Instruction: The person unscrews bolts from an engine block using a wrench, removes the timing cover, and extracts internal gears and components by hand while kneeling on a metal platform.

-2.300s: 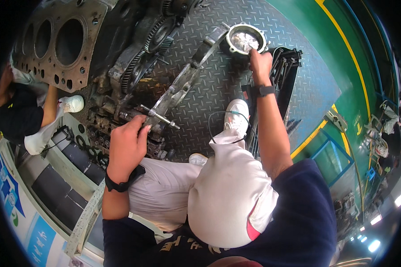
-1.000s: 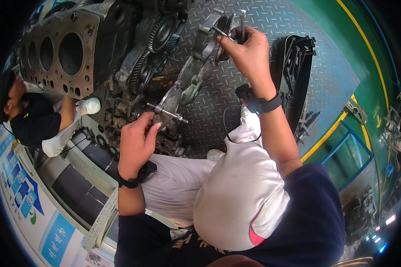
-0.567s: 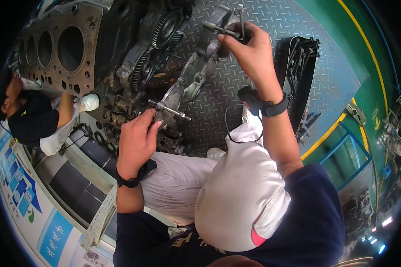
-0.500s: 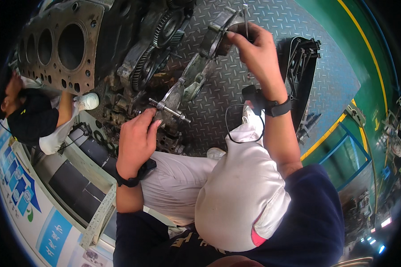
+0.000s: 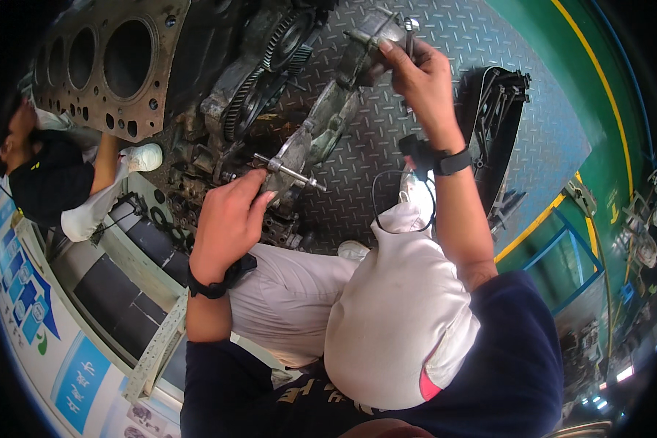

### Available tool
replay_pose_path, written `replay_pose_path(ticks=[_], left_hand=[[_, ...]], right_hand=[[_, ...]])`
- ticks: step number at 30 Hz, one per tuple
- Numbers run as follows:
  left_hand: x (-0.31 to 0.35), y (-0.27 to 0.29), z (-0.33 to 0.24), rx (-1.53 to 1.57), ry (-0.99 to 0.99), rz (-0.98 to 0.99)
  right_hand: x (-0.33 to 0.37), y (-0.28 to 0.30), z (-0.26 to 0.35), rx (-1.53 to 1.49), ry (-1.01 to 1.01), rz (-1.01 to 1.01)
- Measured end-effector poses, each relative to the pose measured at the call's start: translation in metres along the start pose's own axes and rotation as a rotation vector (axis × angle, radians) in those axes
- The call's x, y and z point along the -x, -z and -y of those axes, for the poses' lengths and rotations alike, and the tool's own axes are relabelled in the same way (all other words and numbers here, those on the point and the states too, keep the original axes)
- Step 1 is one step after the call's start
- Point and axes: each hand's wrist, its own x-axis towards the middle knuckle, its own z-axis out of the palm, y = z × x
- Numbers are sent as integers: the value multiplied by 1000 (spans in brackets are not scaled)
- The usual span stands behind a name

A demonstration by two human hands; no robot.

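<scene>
A long grey cast metal engine cover is held at a slant between my two hands, next to an engine's gear end. My left hand grips its near end, fingers bent and partly hidden behind the metal. Beside those fingertips a long shiny bolt passes through the cover and sticks out to the right. At the far end my right hand is closed on the cover, thumb on top and fingers underneath. Another bolt stands up just beyond the right fingers. Toothed gears show on the engine left of the cover.
An engine block with large round bores stands at upper left. A co-worker crouches beyond it. A black tray holding metal parts lies on the diamond-plate floor, right of my forearm. My bent knee is in front of me.
The cover's far end has tipped, showing more of its broad face, and the bolt there looks shorter. Both hands keep their grip. The view has shifted slightly.
</scene>
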Motion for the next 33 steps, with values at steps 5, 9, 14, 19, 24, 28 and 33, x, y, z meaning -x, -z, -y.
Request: replay_pose_path(ticks=[5, 9, 14, 19, 24, 28, 33], left_hand=[[2, -4, -3, -1, 3, 37], [0, -4, -5, 26, 18, 25], [2, -6, -7, 124, 73, 18], [-2, -11, 11, 339, 150, 13], [-5, -6, 13, 485, 234, 37], [-10, -6, 15, 682, 249, 21], [-22, 5, -4, 741, 270, 94]], right_hand=[[-2, -29, 2, 706, 301, -309], [-10, -32, 20, 809, 218, -228], [-16, -23, 21, 818, 209, -56], [-12, 36, -11, 306, 39, -45], [27, 58, -48, 174, -411, -120], [40, 60, -111, -19, -729, 80], [69, 68, -108, -248, -883, 252]])
